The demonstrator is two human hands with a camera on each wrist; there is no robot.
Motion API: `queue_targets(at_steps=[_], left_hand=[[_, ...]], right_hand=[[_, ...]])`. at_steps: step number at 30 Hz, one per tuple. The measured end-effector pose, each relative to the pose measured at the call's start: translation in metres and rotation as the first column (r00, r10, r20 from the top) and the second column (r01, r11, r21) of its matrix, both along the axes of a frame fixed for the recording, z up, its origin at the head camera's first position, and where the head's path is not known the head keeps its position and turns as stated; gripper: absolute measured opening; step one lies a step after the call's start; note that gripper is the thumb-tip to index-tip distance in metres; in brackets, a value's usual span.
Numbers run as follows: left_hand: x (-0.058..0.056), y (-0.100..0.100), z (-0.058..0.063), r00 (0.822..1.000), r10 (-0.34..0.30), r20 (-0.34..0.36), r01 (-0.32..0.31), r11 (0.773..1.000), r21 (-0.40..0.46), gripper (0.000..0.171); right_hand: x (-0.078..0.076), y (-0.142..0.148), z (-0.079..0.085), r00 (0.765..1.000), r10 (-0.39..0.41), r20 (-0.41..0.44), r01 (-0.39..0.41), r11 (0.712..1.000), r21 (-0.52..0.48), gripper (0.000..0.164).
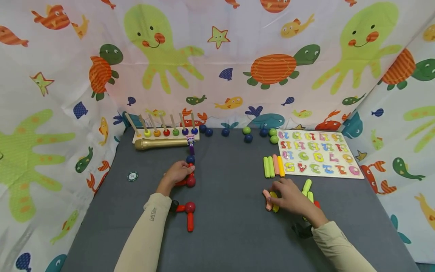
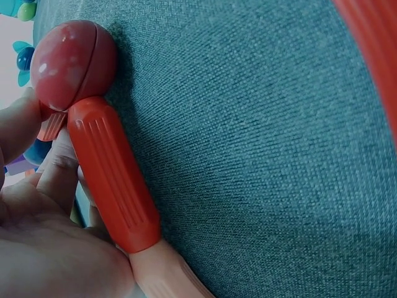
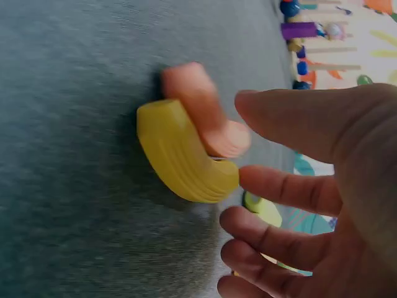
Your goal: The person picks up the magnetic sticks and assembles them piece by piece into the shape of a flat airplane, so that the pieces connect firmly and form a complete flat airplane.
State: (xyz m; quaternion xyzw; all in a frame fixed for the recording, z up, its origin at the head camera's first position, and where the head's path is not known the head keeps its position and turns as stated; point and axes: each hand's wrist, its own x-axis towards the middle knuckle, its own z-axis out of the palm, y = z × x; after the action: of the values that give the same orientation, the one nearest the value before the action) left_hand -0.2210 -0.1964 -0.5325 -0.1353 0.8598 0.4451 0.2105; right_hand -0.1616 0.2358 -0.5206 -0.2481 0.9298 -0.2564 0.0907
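My left hand (image 1: 176, 173) pinches a short red stick (image 2: 53, 126) between thumb and fingers. That stick joins a red ball (image 2: 74, 62) to a blue ball (image 1: 190, 159). From the same red ball runs a second red stick (image 2: 115, 177), with a pale orange stick (image 2: 164, 273) at its far end. At the right, my right hand (image 1: 289, 196) reaches over a curved yellow stick (image 3: 180, 149), its thumb apart from the fingers and the index fingertip right at the stick's end. A curved pink stick (image 3: 198, 99) lies beside the yellow one.
Nearer me lies another red ball (image 1: 190, 207) with red sticks. Straight sticks (image 1: 268, 167) stand beside a number board (image 1: 340, 174). Green sticks (image 1: 307, 186) lie by my right wrist. At the back are a peg board (image 1: 136, 136), a gold baton (image 1: 159, 143) and several balls (image 1: 248, 138).
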Motion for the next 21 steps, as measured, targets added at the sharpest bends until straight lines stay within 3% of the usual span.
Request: queue_targets(at_steps=[5,9,12,17,18,21], left_hand=[[-0.005,-0.005,-0.01,0.998,-0.031,-0.046,0.03,0.999,-0.026,0.034],[-0.005,-0.007,-0.01,0.997,-0.037,-0.066,0.035,0.999,-0.036,0.033],[-0.003,-0.006,-0.009,0.997,-0.04,-0.061,0.038,0.999,-0.037,0.031],[-0.019,-0.013,-0.04,0.997,-0.054,-0.056,0.051,0.997,-0.055,0.032],[-0.023,-0.016,-0.05,0.997,-0.058,-0.06,0.054,0.997,-0.057,0.033],[-0.027,-0.018,-0.055,0.996,-0.063,-0.067,0.061,0.997,-0.044,0.037]], right_hand=[[0.008,-0.003,-0.006,0.997,0.018,-0.073,-0.013,0.998,0.061,0.026],[0.005,-0.013,-0.009,0.994,0.04,-0.105,-0.033,0.997,0.065,0.02],[0.0,-0.022,-0.012,0.986,0.056,-0.155,-0.044,0.996,0.08,0.027],[-0.019,-0.043,-0.02,0.977,0.086,-0.195,-0.077,0.996,0.051,0.028],[-0.025,-0.049,-0.02,0.98,0.097,-0.175,-0.094,0.995,0.027,0.026],[-0.05,-0.07,-0.029,0.985,0.154,-0.075,-0.162,0.981,-0.111,0.023]])
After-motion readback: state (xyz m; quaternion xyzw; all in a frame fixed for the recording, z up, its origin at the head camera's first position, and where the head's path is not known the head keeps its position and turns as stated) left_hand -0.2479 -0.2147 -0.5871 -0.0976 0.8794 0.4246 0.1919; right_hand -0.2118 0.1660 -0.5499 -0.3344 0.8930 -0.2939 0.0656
